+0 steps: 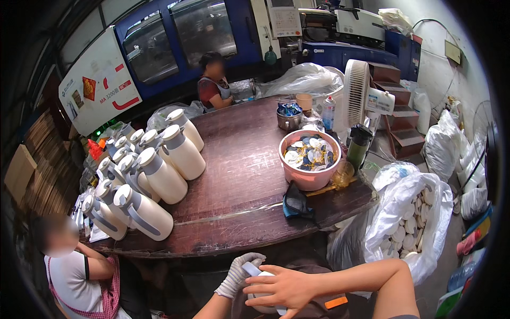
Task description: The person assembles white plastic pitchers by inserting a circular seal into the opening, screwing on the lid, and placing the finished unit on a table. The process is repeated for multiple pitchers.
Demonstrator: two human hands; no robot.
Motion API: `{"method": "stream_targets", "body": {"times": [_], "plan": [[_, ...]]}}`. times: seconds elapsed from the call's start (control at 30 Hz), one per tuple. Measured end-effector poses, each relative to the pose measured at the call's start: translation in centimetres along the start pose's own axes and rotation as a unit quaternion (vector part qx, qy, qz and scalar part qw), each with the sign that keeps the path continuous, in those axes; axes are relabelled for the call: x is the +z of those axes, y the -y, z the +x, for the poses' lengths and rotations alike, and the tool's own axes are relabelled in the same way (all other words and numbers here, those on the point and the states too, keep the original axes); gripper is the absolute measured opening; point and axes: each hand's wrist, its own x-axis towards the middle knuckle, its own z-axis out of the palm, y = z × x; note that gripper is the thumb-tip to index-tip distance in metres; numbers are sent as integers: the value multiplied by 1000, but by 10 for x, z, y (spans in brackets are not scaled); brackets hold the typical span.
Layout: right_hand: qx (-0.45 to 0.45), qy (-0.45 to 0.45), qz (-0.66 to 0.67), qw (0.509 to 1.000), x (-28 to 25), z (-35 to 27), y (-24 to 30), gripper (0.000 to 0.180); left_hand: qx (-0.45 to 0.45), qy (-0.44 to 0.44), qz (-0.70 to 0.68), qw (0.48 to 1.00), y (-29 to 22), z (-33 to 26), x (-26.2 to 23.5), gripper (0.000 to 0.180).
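Observation:
At the lower middle, below the table edge, a white and grey piece (260,304) lies at my lap, mostly covered by my hands. It resembles part of a jug, but its full shape is hidden. My left hand (239,277), in a white striped knit glove, curls around its far left side beside a light grey part. Bare and coming in from the right, my right hand (284,290) grips across the top, fingers spread over the white surface. Several cream jugs (164,178) with grey lids and handles stand grouped on the table's left half.
On the dark red table (234,143) are a pink bucket (308,178) of round lids, a metal pot (288,121), a spray can (328,111) and a dark pouch (296,203). A fan (357,90) and plastic sack (406,218) stand right. Co-workers sit at left and far side.

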Motion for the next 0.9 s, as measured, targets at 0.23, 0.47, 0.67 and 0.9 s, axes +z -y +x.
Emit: {"method": "stream_targets", "body": {"times": [0.23, 0.47, 0.67, 0.9], "plan": [[101, -60, 21, 993, 7, 12, 15, 84, -11, -12, 210, 978, -38, -35, -8, 13], [123, -16, 29, 992, 4, 0, -1, 77, 11, 13, 108, 994, -20, -33, -27, 18], [354, -48, 14, 934, 10, -32, -33, 63, -141, 157, 70, 975, -68, -79, 0, 34], [454, -16, 56, 889, 4, -33, -65, 68, -62, 157, 4, 986, -38, -76, 50, 45]]}}
